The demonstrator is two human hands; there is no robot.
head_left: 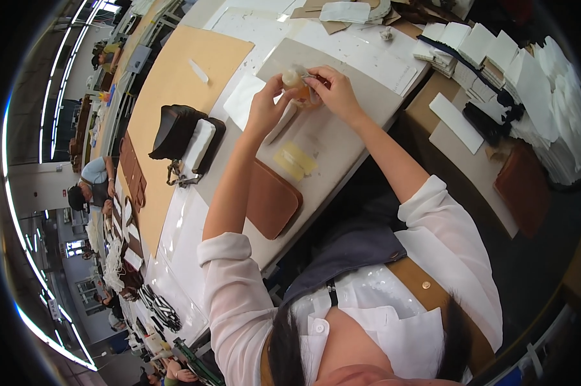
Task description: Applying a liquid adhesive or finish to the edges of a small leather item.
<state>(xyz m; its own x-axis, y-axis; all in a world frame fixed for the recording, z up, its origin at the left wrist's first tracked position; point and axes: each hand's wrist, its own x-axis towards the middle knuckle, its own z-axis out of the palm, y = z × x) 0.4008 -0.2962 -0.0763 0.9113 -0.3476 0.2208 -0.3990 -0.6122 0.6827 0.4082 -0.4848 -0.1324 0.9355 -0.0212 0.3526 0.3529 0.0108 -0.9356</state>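
Both hands were on a small bottle [292, 78], pale top, amber body, held over the grey board [362, 80] on the counter [403, 61]. Left hand [267, 108]: fingers closed on the bottle's left side. Right hand [337, 94]: fingers bent in at its right side; blur there, couldn't tell whether they gripped the bottle or something pale beside it. Yellow piece [295, 160] lay on the board nearer the body, brown leather piece [272, 201] just beside it, partly behind the left forearm. Black bag [176, 132] sat farther left, white block [199, 145] against it.
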